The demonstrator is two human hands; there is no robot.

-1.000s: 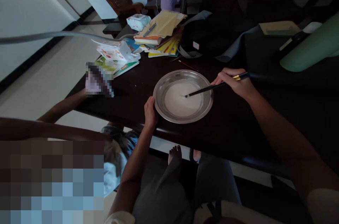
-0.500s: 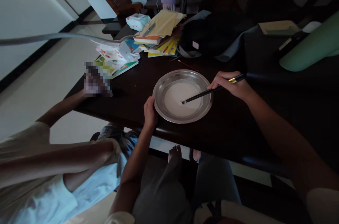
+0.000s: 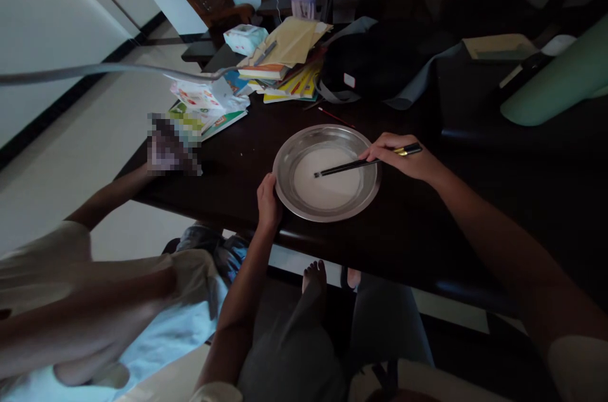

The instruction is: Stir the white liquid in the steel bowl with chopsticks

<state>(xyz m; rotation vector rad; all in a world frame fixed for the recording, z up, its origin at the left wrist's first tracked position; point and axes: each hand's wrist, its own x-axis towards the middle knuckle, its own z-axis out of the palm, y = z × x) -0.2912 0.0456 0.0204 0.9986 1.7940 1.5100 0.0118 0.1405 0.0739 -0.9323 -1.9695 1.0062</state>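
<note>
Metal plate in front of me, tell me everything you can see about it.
The metal plate is round, shallow, silvery, lying flat near the front edge of the dark table. White liquid covers its bottom. The left hand holds its near-left rim; black chopsticks in the right hand cross its right rim, tips at the liquid.

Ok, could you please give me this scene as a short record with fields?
left hand: grips the near-left rim of the metal pan
right hand: holds black chopsticks, tips in the white liquid
pan: round, shallow, flat on the dark table, close to its front edge
behind the pan: stacked books, black bag
nearby: another person's arm reaches to the table's left corner
</note>
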